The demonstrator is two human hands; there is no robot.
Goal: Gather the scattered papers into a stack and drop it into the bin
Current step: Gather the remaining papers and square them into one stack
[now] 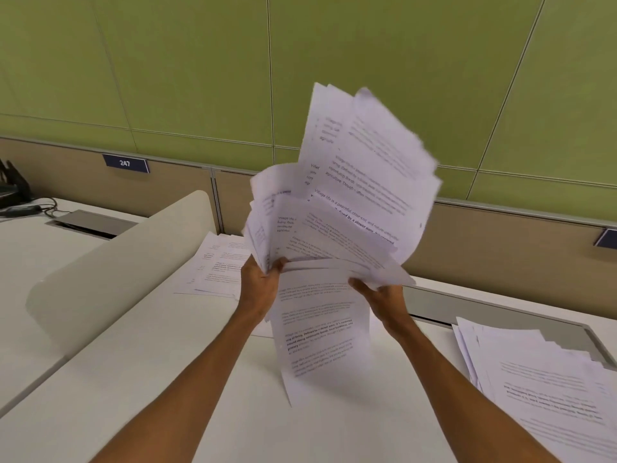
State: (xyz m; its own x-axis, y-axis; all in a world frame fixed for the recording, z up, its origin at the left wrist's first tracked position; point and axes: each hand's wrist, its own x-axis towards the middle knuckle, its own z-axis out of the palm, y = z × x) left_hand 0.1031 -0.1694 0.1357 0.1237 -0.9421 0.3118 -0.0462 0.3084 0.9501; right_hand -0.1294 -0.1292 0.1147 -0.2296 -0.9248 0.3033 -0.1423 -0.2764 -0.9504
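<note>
While both arms reach out over the pale desk (207,379), the left hand (258,282) pinches the lower left edge of a loose bundle of papers (350,202), fingers closed narrow on it. The right hand (380,297) grips the bundle's lower right edge, thumb on top. Thin white printed sheets fan upward above the fingers, blurred; one sheet (317,332) hangs below them. More sheets (541,372) lie flat right of the right hand, another (217,265) just beyond the left.
</note>
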